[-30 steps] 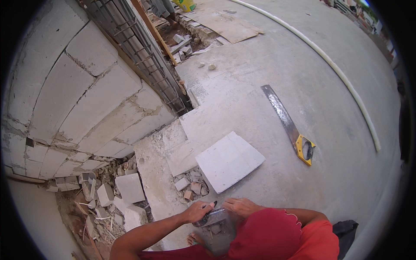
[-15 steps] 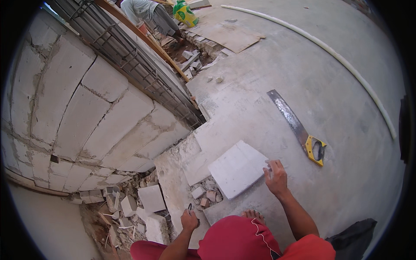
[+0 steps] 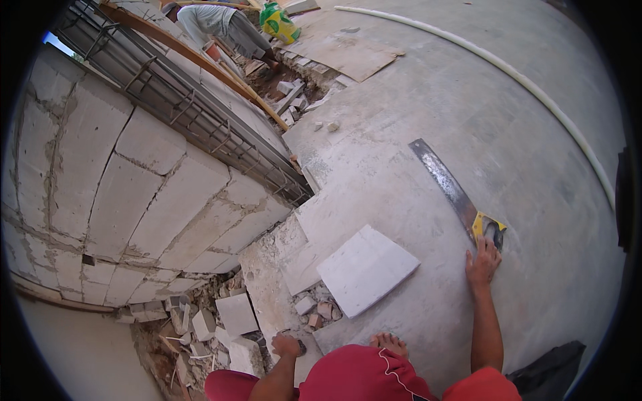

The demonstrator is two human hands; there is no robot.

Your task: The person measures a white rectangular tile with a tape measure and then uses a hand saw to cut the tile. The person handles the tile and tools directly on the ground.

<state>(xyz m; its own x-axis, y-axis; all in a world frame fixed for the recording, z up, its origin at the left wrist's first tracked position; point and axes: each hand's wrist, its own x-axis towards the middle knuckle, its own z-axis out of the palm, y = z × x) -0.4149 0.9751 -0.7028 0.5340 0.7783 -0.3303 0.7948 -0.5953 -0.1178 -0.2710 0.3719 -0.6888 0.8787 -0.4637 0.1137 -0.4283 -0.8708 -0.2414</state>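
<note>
My left hand (image 3: 286,345) is closed round a small dark tool, largely hidden, low by the broken floor edge. Out to the right, my right hand (image 3: 481,264) has its fingers stretched onto the yellow-and-black handle of a handsaw (image 3: 441,177), which lies flat with its blade pointing away from me. Between the hands and a little ahead lies a pale block slab (image 3: 366,271), beside small broken chunks (image 3: 315,319). My bare toes show below the slab.
A cracked block wall (image 3: 160,194) and rebar cage (image 3: 187,113) stand left, with rubble (image 3: 197,344) at its foot. Another person (image 3: 234,30) bends in a trench beside a green-yellow sack (image 3: 281,23). A long white pipe (image 3: 521,83) curves across the right floor; dark fabric (image 3: 548,367) lies lower right.
My right hand has moved from beside my left, past the slab's edge, rightward onto the saw handle. My left hand has moved left and down with the tool. More of the other person shows.
</note>
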